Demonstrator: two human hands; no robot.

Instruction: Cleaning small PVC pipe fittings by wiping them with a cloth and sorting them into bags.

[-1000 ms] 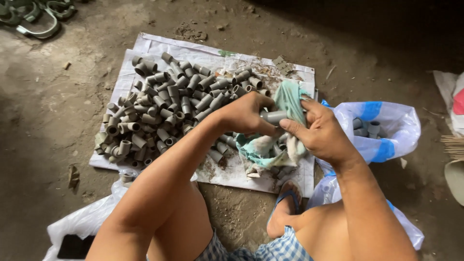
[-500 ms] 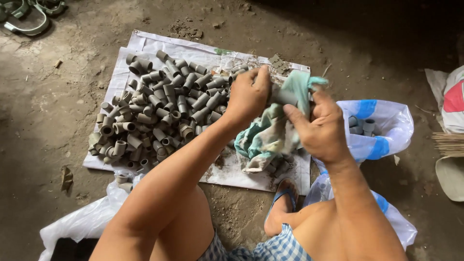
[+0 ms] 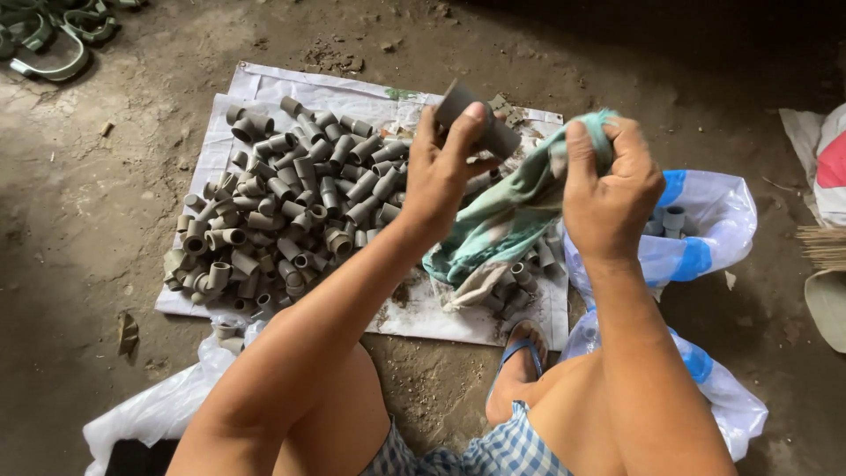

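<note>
One camera sits on my head and looks steeply down over my knees at the dirt floor point(image 3: 88, 229) in front of me. It is close: my left hand point(image 3: 441, 172) and right hand point(image 3: 612, 189) fill the middle, with the white sheet point(image 3: 264, 88) just beyond. No second view shares this scene.

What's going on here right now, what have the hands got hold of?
A person squats over a white sheet spread on the dirt floor. The left hand holds up a grey pipe fitting, and the right hand grips a green cloth that hangs down from it. A big pile of similar grey fittings lies on the sheet to the left. More fittings sit in a white and blue bag on the right.
</note>
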